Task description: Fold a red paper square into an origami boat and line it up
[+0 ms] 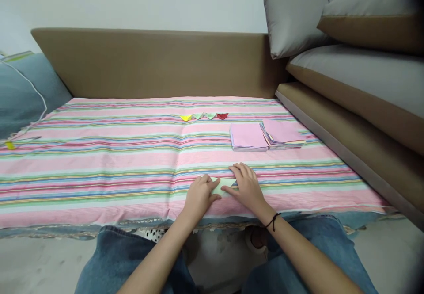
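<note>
A pale green sheet of paper [224, 183], partly folded, lies on the striped cloth [115, 166] near its front edge. My left hand [199, 195] presses on the paper's left end with curled fingers. My right hand [247, 186] lies on its right end, fingers flat and pressing down. Both hands cover much of the paper. A black cord circles my right wrist.
Two stacks of pink paper squares [249, 136] [284, 133] sit to the right, behind my hands. Several small folded paper shapes, yellow [186, 117], green and red [222, 116], line up farther back. Grey and brown cushions [357, 82] rise on the right. A white cable [31, 86] runs at left.
</note>
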`<state>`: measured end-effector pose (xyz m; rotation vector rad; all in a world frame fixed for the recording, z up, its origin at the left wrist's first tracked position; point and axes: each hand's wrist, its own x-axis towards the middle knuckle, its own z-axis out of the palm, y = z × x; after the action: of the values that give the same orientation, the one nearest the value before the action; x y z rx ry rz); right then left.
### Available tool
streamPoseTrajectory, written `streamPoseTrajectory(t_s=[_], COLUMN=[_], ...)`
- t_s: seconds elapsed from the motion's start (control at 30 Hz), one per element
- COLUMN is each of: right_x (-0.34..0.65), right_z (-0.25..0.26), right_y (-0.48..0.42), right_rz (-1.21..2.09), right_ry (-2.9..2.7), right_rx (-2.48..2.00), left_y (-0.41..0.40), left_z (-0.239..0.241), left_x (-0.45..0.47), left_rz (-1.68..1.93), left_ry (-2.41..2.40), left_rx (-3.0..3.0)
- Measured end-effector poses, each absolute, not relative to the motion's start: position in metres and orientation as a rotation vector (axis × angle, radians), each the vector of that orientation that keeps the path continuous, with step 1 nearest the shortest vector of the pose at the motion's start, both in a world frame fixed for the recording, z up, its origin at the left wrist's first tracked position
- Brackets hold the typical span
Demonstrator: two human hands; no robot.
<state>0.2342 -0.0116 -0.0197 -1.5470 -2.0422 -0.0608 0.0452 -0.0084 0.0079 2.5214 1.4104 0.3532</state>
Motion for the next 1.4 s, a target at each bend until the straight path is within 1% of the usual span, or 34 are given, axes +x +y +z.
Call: streamPoseTrajectory(t_s=[0.2,0.4,0.53,0.67,0.87,1.03,1.17,1.3,1.4], right_x=[0.250,0.254,0.256,0.259,0.241,0.232,0.233,0.232,0.230], right_z=[-0.019,-0.021,-0.014,0.004,0.009,0.005,0.007,0.008,0.009], right_y=[-0.006,-0.004,-0.007,-0.017,-0.031,-0.029,-0.022,-0.018,-0.018], right_rz=[-0.066,-0.045,0.050,0.168,0.211,0.139,0.067,0.012,0.000], right_ry=[-1.960,-1.945,-1.957,-1.944,-2.286,-2.376,-2.434,-2.466,-2.429], right_rx=[-1.678,-1.687,-1.508,-1.260,-1.050,-1.066,-1.044,-1.040,-1.060], left_y=[-0.007,-0.008,-0.011,-0.017,-0.024,-0.024,-0.023,-0.021,-0.017], left_z=[0.010,0.010,0.010,0.019,0.028,0.017,0.012,0.011,0.011], left_x=[0.045,0.043,0.033,0.020,0.011,0.011,0.015,0.021,0.023], left_rz=[0.318,0.408,0.534,0.740,0.924,0.869,0.713,0.627,0.636], left_ry=[1.412,1.365,1.257,1.196,1.291,1.369,1.347,1.359,1.361], left_rx=[2.538,2.476,2.362,2.182,2.165,2.379,2.582,2.612,2.585])
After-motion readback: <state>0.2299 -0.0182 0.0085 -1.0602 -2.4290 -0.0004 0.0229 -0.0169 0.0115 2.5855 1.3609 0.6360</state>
